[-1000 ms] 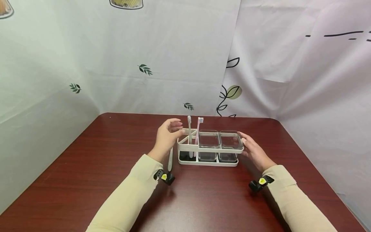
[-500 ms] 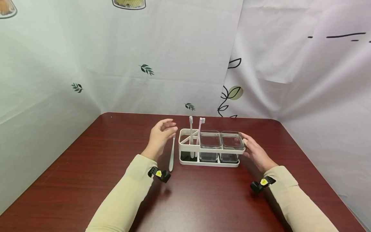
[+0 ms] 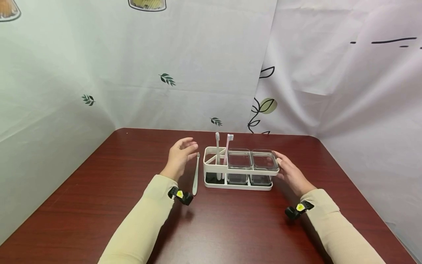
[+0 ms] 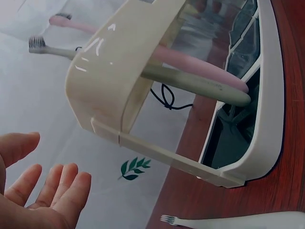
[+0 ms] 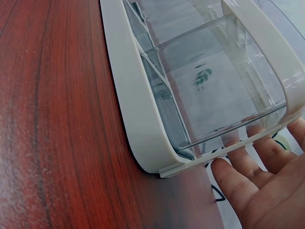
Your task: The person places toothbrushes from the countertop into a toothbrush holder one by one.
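Note:
A white toothbrush holder [image 3: 242, 171] stands on the table with a greyish-green toothbrush [image 4: 200, 86] and a pink toothbrush [image 4: 205, 67] leaning in its left part. Two clear cups, a left one [image 3: 239, 160] and a right one [image 3: 264, 161], sit in its other compartments. To the left of the holder a white toothbrush [image 3: 196, 176] lies on the tabletop. My left hand [image 3: 177, 158] hovers just left of that brush, fingers loosely bent, holding nothing. At the holder's right end, my right hand [image 3: 291, 175] touches the frame with its fingers extended, partly behind it.
The reddish-brown wooden table [image 3: 237, 227] has rounded far corners. A white patterned curtain [image 3: 204, 66] hangs behind it and along both sides. Both wrists carry a small black camera, one on the left [image 3: 185, 198] and one on the right [image 3: 292, 212].
My left hand has left the holder's left end and moved left, bringing the whole white toothbrush into sight. My right hand has stayed at the holder's right end.

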A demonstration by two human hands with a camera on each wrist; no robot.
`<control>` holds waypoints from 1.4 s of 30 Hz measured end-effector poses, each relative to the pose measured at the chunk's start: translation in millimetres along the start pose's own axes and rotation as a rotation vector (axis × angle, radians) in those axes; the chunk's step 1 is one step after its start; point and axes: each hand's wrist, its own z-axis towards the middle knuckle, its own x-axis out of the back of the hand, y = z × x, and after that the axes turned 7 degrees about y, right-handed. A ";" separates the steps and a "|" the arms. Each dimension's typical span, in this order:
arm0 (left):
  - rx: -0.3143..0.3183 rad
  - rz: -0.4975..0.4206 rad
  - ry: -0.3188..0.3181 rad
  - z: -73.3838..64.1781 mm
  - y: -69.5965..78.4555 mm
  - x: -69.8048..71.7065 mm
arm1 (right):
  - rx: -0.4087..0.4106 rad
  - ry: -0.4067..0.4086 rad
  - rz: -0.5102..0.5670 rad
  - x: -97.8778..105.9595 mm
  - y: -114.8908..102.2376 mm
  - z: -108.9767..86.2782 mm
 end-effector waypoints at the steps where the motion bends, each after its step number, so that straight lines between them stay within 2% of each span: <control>1: 0.007 0.002 0.009 1.1 -0.5 0.1 | 0.000 0.000 0.000 -0.1 0.0 0.1; 8: 0.052 0.008 0.071 9.6 -6.1 -0.6 | 0.001 0.007 -0.003 -0.6 0.4 0.6; 16: 0.050 0.063 0.095 19.6 -12.3 -4.1 | 0.004 0.015 -0.002 -0.3 1.3 -0.6; 25: 0.054 0.178 0.126 28.8 -23.7 -6.6 | 0.018 0.014 0.017 -0.9 2.9 0.1; 30: 0.051 0.212 0.144 32.5 -30.6 -8.2 | 0.009 0.010 0.026 -1.0 3.4 1.1; 42: 0.057 0.355 0.176 40.8 -45.8 -8.7 | 0.010 0.012 0.008 -1.4 2.7 1.5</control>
